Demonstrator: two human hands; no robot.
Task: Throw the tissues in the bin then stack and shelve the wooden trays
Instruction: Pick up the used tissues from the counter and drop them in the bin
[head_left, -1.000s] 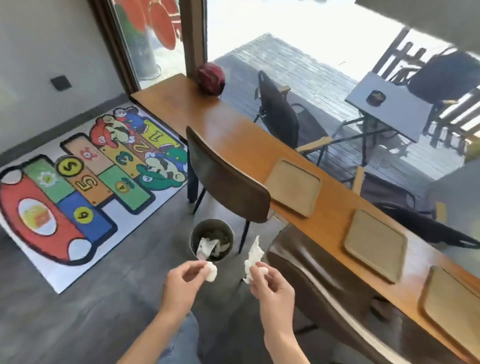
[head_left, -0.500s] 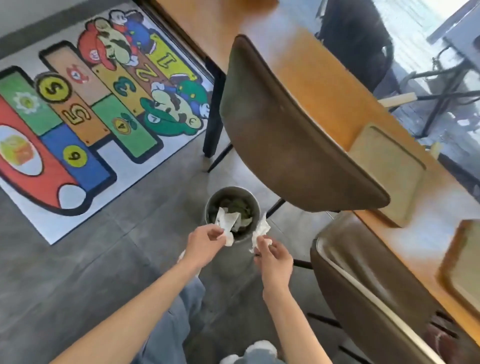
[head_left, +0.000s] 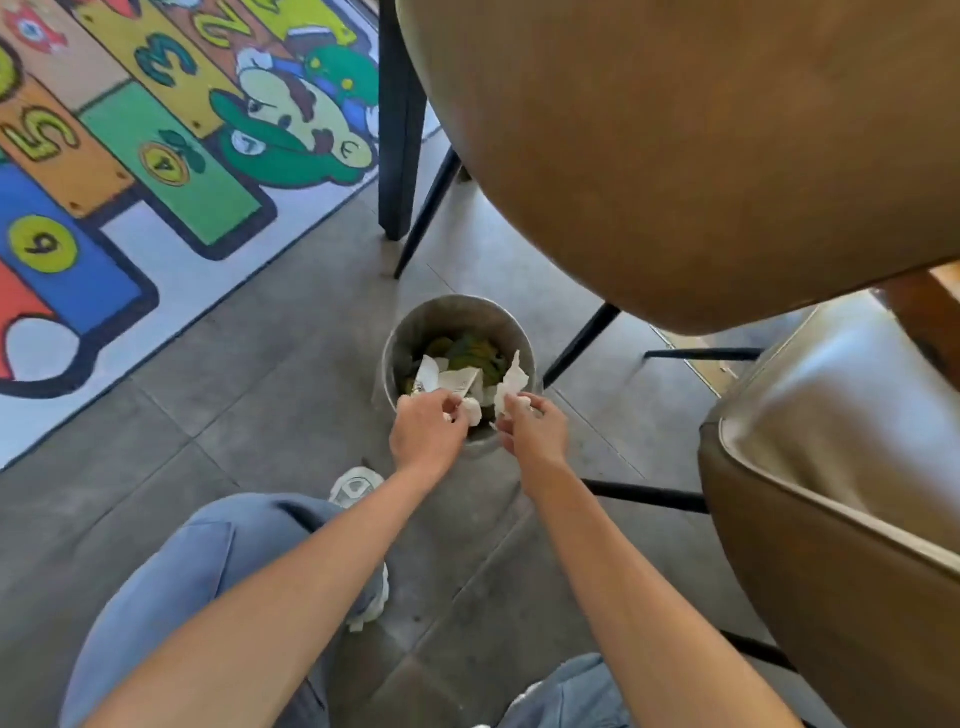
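Note:
A small round metal bin (head_left: 447, 317) stands on the grey floor, holding green scraps and white paper. My left hand (head_left: 426, 431) hovers over its near rim, pinching a crumpled white tissue (head_left: 471, 409). Beside it, my right hand (head_left: 532, 428) grips a taller twisted tissue (head_left: 511, 382) that sticks up over the bin's right side. Both hands are directly above the bin's opening. No wooden trays are in view.
Two brown leather chairs crowd the right: one chair back (head_left: 701, 156) looms above the bin, another chair (head_left: 841, 493) sits at right. Dark chair legs (head_left: 426, 208) stand behind the bin. A colourful hopscotch mat (head_left: 130, 156) covers the floor at left. My knees and a white shoe (head_left: 356, 488) are below.
I have bent closer to the bin, and both hands have moved forward until they sit over its opening. The table and trays have dropped out of view. Both tissues stay held.

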